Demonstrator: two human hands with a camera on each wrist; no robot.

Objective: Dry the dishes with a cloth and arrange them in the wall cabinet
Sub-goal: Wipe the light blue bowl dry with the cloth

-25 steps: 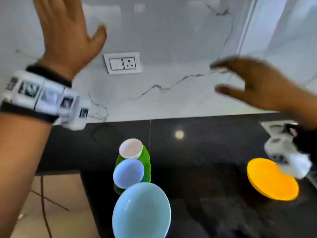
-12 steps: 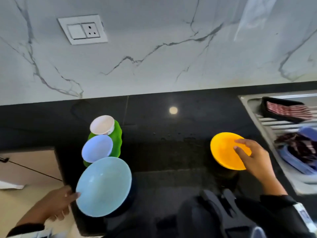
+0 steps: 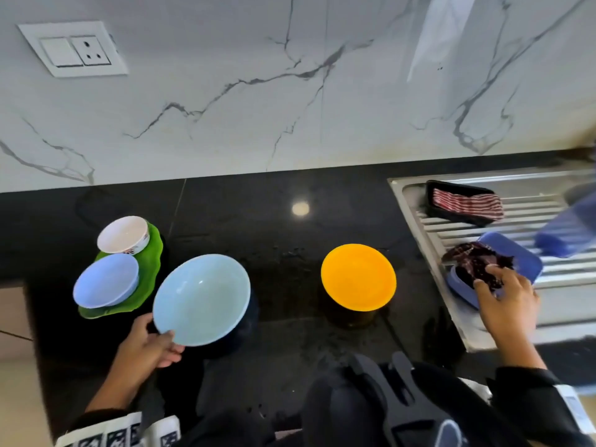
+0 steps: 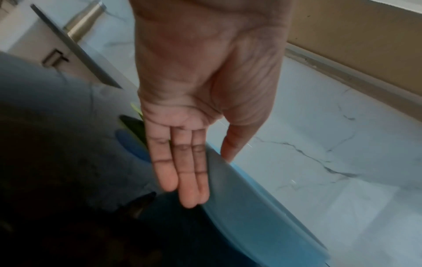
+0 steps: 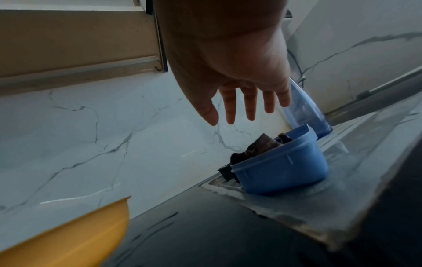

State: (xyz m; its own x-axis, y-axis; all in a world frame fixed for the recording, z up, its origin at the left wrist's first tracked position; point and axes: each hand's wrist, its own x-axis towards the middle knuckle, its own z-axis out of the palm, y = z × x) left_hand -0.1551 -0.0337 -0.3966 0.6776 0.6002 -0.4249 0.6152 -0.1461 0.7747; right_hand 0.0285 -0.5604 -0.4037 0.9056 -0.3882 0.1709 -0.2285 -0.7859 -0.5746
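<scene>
Left hand (image 3: 145,345) at the near rim of the light blue bowl (image 3: 201,300) on the black counter (image 3: 280,221) — thumb on the rim's top, straight fingers (image 4: 182,173) flat under its outer wall. Right hand (image 3: 506,301) over the blue container (image 5: 280,162) on the steel drainboard (image 3: 503,321), fingers spread and straight, tips just at the dark cloth (image 3: 474,262) bunched inside; whether touching, cannot tell. Between the 2 hands, a yellow plate (image 3: 358,277). Left of the bowl, a green plate (image 3: 151,269) bearing 2 small bowls — 1 white (image 3: 122,234), 1 pale blue (image 3: 105,280). Behind on the drainboard, a striped cloth (image 3: 464,203) in a black tray.
</scene>
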